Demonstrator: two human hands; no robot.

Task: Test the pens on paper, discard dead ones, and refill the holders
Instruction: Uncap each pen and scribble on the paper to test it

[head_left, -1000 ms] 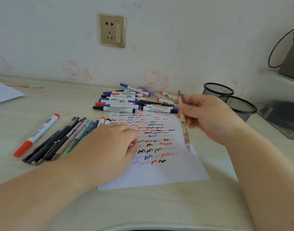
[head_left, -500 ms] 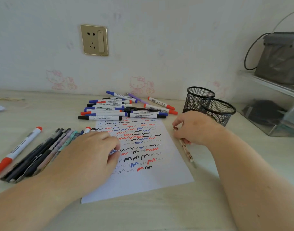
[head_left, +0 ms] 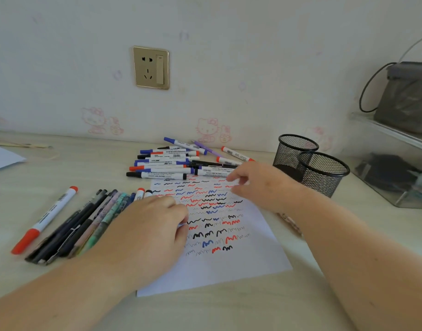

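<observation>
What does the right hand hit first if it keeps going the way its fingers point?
Probably the marker pile at the top edge of the paper. The right hand has fingers aimed up-left at its near markers; height above them is unclear.

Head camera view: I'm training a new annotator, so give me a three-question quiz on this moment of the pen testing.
1. True or false: the two mesh pen holders have pens standing in them.
2. Which hand rests on the test paper? A) left hand B) right hand C) neither
3. Fill in: the right hand reaches toward the pile of ____ above the paper.

Key: 1. False, no pens show in them. 2. A, the left hand lies on the paper's left edge. 3. Markers.
</observation>
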